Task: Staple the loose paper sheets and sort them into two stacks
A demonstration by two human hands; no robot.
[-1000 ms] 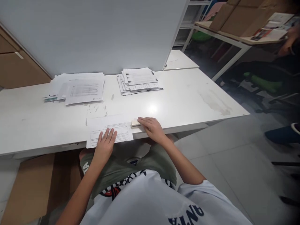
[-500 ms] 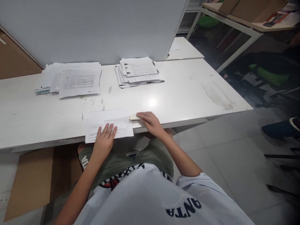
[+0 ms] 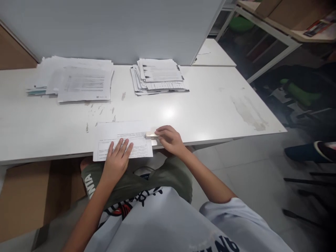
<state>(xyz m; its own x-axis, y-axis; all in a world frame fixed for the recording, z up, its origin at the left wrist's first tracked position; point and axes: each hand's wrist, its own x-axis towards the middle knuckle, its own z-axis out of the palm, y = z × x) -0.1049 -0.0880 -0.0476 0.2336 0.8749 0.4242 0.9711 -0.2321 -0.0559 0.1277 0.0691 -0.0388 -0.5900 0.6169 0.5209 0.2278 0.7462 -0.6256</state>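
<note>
Printed paper sheets (image 3: 123, 127) lie at the front edge of the white desk, their near side jutting past it. My left hand (image 3: 118, 157) rests flat on them, fingers spread. In my right hand (image 3: 172, 140) is a small cream stapler (image 3: 151, 134), its front end over the right edge of the sheets. Thumb and fingers grip its rear end from the right. How many sheets are stacked here cannot be seen.
Two piles stand against the grey partition (image 3: 110, 28): a wide paper pile (image 3: 84, 84) at left and a smaller paper pile (image 3: 161, 71) right of it. An open cardboard box (image 3: 26, 196) is under the desk (image 3: 210, 105). Chair legs (image 3: 301, 181) show at right.
The view has shifted slightly. The fingers of my right hand have opened a little around the stapler, whose front end stays at the paper's edge. My left hand stays flat on the sheets.
</note>
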